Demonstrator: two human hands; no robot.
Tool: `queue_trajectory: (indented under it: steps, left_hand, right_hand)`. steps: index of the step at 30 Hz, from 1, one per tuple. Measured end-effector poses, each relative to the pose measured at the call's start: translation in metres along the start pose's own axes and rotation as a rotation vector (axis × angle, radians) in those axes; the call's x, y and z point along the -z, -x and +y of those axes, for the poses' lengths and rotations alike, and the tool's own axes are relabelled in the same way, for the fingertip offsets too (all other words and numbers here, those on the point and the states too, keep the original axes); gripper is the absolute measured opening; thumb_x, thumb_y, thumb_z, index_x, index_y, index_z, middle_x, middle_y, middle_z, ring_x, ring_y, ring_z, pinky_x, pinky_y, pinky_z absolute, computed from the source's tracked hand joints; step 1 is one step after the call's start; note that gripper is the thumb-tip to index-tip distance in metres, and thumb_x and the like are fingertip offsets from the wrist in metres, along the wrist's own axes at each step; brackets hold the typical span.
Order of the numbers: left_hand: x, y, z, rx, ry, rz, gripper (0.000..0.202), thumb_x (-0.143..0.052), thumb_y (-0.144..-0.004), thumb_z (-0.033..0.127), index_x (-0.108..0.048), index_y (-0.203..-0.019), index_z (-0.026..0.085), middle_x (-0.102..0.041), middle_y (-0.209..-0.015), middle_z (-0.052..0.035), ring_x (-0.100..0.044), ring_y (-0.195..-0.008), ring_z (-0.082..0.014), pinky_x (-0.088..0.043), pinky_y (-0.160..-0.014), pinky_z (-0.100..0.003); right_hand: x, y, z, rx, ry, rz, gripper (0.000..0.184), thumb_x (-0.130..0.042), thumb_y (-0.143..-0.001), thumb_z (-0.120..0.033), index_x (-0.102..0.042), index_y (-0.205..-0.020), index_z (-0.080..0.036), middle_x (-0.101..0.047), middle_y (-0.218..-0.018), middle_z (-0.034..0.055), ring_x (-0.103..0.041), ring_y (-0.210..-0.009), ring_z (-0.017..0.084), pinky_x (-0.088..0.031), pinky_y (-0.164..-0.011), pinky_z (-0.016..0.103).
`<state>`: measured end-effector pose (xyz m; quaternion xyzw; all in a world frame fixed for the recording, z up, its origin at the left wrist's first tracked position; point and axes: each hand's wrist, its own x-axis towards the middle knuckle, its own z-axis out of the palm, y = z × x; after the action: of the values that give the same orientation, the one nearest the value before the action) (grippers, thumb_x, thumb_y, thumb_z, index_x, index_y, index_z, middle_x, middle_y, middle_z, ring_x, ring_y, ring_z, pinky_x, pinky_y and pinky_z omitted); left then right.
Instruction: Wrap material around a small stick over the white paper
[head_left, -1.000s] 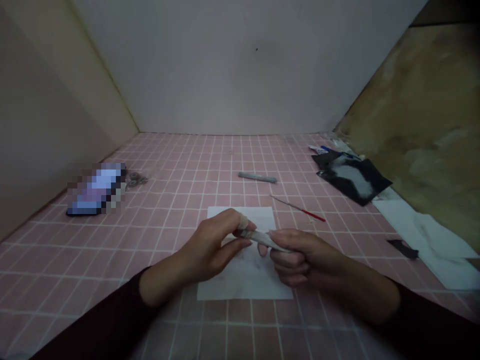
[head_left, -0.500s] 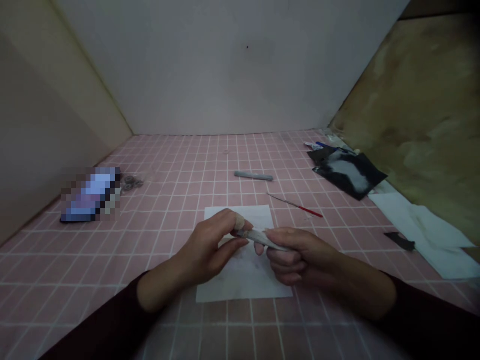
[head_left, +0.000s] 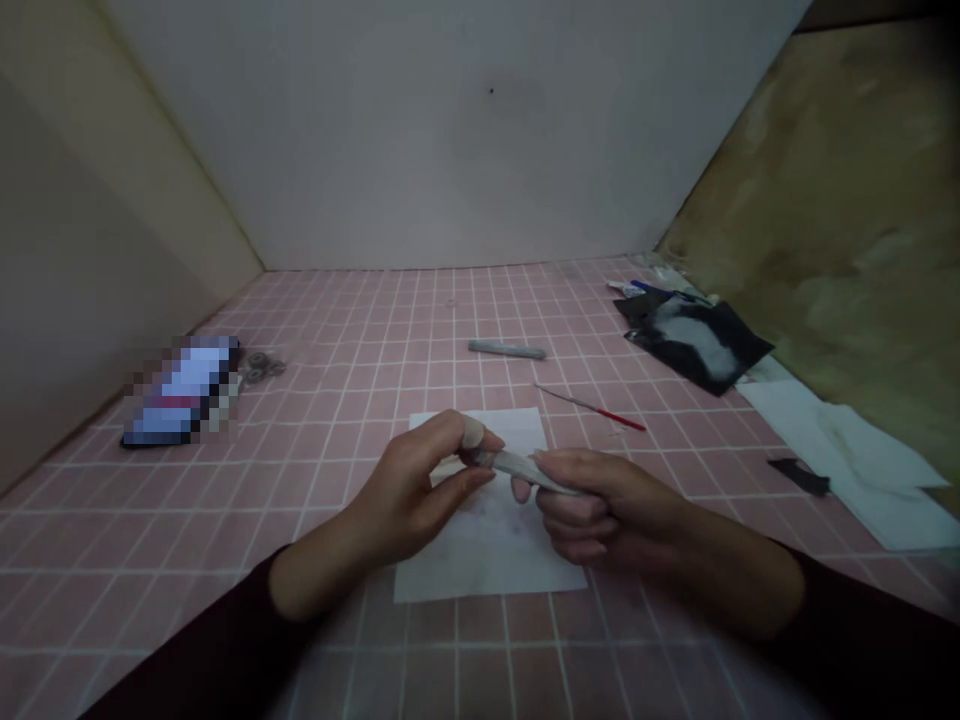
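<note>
Pinching a rolled paper tube (head_left: 521, 468) between both hands, left hand (head_left: 409, 490) is clamping one end (taped fingertip (head_left: 473, 432), btw), right hand (head_left: 607, 505) is wrapping the other, long axis running sideways, dipping rightward, just above a white sheet (head_left: 487, 560) on the tiled bench (head_left: 337, 620).

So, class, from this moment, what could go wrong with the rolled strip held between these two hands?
The rolled pale strip is gripped between the left hand and the right hand, so it might slip and unroll onto the white sheet. The bandage on a left finger could weaken that grip. The thin red-tipped rod lying nearby might get knocked or prick a hand.
</note>
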<state>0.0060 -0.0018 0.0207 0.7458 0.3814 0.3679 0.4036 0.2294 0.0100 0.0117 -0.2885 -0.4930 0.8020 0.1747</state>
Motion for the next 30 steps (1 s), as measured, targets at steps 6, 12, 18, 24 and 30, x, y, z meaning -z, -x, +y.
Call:
queue_trajectory:
  steps: [6,12,18,24,30]
  left_hand:
    - [0.002,-0.005,0.001,0.282,0.391,-0.082,0.017,-0.059,-0.087,0.028,-0.055,-0.096,0.014,-0.055,-0.075,-0.0007,-0.051,-0.066,-0.0106,-0.041,-0.06,-0.022]
    - [0.004,-0.005,-0.001,0.38,0.379,-0.188,0.019,-0.056,-0.088,0.032,-0.056,-0.089,0.013,-0.054,-0.071,-0.0002,-0.048,-0.06,-0.0093,-0.04,-0.058,-0.022]
    - [0.0,0.001,0.003,0.035,0.002,-0.035,0.014,-0.059,-0.087,0.025,-0.057,-0.098,0.017,-0.06,-0.087,-0.004,-0.054,-0.08,-0.0148,-0.042,-0.073,-0.028]
    - [-0.006,-0.004,-0.007,0.364,0.383,-0.164,0.02,-0.058,-0.087,0.032,-0.054,-0.091,0.014,-0.054,-0.071,0.0006,-0.05,-0.062,-0.0095,-0.039,-0.058,-0.022]
    - [-0.008,-0.001,-0.009,0.223,0.245,-0.115,0.021,-0.061,-0.086,0.032,-0.057,-0.098,0.015,-0.058,-0.082,-0.0025,-0.054,-0.074,-0.0129,-0.043,-0.066,-0.025]
  right_hand:
    - [0.001,0.0,0.006,0.349,0.721,0.182,0.032,-0.036,-0.097,-0.036,-0.059,-0.096,-0.014,-0.047,-0.059,-0.0023,-0.045,-0.051,0.011,-0.04,-0.054,0.026]
    - [-0.004,0.004,0.004,0.488,1.203,0.298,0.03,-0.037,-0.097,-0.034,-0.06,-0.097,-0.015,-0.058,-0.072,0.0044,-0.053,-0.066,0.016,-0.043,-0.065,0.031]
    - [0.002,0.0,0.0,0.027,0.109,-0.027,0.039,-0.026,-0.098,-0.042,-0.056,-0.092,-0.018,-0.013,-0.048,-0.012,-0.011,-0.037,0.007,-0.031,-0.042,0.02]
    - [-0.004,0.002,-0.003,0.236,0.887,0.216,0.027,-0.04,-0.095,-0.037,-0.057,-0.09,-0.017,-0.054,-0.073,0.0013,-0.05,-0.066,0.014,-0.04,-0.067,0.029]
    - [-0.004,0.0,-0.003,0.034,0.357,0.114,0.035,-0.039,-0.094,-0.047,-0.055,-0.083,-0.017,-0.035,-0.053,-0.0072,-0.035,-0.045,0.009,-0.038,-0.05,0.024]
